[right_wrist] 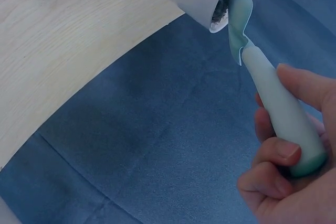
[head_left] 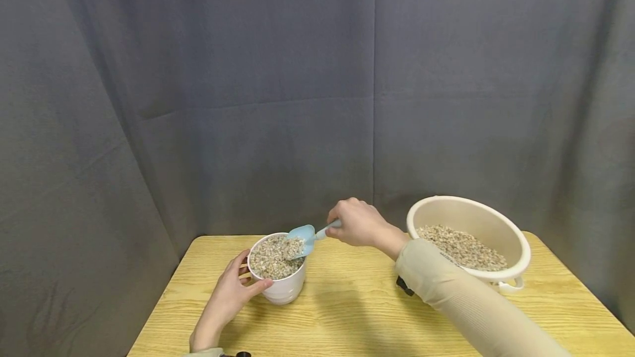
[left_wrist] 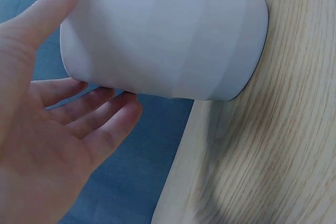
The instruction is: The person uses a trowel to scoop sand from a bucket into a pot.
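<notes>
A white flower pot (head_left: 283,290) stands on the table, filled almost to its rim with coarse tan gravel (head_left: 272,264). My left hand (head_left: 232,291) holds the pot from the left, thumb at the near side of the rim and fingers round the far side; in the left wrist view the fingertips (left_wrist: 123,111) touch its wall. My right hand (head_left: 358,221) grips the pale handle (right_wrist: 281,103) of a light blue scoop (head_left: 308,236). The scoop's blade is tilted over the pot's right rim, with gravel at its front edge meeting the gravel in the pot.
A large cream basin (head_left: 518,244) with more gravel (head_left: 461,247) inside sits at the table's right, behind my right forearm. The basin has a handle at its near side. A grey curtain (head_left: 297,98) hangs behind the wood-grain table (head_left: 347,302).
</notes>
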Demonstrator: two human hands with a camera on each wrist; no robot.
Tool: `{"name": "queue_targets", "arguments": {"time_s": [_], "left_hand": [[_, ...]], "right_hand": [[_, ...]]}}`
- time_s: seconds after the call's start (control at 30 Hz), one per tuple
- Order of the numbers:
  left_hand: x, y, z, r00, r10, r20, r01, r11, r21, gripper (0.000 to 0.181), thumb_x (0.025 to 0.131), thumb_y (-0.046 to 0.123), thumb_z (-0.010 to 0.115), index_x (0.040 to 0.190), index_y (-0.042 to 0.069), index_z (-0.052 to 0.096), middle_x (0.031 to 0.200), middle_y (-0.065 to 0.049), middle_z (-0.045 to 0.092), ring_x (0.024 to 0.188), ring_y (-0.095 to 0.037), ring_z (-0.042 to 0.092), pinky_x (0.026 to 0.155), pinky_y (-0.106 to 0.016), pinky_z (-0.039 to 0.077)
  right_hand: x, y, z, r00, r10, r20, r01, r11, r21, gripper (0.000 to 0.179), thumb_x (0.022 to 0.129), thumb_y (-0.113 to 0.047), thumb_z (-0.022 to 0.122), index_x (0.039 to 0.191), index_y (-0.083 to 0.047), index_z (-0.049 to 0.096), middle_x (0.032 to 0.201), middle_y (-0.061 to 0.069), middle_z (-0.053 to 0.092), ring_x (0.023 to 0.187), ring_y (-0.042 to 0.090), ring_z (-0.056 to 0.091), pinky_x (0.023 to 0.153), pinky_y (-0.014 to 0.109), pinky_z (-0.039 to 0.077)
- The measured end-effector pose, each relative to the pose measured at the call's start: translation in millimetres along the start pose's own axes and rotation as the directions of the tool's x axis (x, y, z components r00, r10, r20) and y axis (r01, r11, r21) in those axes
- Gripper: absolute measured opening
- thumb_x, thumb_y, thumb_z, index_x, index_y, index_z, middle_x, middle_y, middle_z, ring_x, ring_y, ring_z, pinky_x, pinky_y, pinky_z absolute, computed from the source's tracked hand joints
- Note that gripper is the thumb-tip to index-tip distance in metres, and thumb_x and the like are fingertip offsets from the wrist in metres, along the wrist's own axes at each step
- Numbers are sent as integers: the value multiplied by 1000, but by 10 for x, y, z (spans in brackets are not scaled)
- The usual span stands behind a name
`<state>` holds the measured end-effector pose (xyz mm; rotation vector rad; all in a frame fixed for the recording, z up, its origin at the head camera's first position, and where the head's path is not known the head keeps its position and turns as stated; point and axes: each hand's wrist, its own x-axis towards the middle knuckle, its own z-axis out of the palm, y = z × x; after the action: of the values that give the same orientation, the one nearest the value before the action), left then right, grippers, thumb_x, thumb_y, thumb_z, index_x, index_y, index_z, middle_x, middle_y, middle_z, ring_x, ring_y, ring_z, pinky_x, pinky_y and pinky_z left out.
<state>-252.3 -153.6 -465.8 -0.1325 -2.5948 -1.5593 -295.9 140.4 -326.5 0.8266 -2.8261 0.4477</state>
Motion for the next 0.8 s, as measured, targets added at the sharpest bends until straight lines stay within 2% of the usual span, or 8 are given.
{"name": "queue_targets", "arguments": {"time_s": [0.2,0.47,0.63,0.8], "left_hand": [[12,9,13,1000,4,4,-4,1000,8,95,75,35,86,148,1,34,137,-20,46,121,-34,51,99,-44,48],[-4,17,18,1000,-11,5,11,1000,12,96,75,36,86,148,2,34,138,-20,45,121,-34,51,98,-44,49],[5,-16,-9,1000,10,-4,-9,1000,16,95,75,35,86,148,1,34,138,-20,46,121,-33,51,98,-42,49],[1,-28,-34,1000,13,-12,-13,1000,16,96,75,35,86,148,1,35,138,-20,45,121,-32,51,98,-43,49]], "right_hand": [[-2,19,-31,1000,-8,1,8,999,-39,6,84,-26,77,85,-20,78,83,-8,67,66,9,55,52,30,48],[-1,-8,-126,999,-22,32,25,995,-96,6,81,-25,78,77,-23,74,76,-10,63,62,9,54,50,32,47],[18,-47,-165,998,-29,48,35,991,-128,5,80,-25,79,78,-23,75,78,-9,65,63,9,54,50,32,48],[53,-113,-213,998,-47,41,53,987,-153,12,78,-21,78,70,-24,71,72,-10,62,59,10,52,47,31,45]]}}
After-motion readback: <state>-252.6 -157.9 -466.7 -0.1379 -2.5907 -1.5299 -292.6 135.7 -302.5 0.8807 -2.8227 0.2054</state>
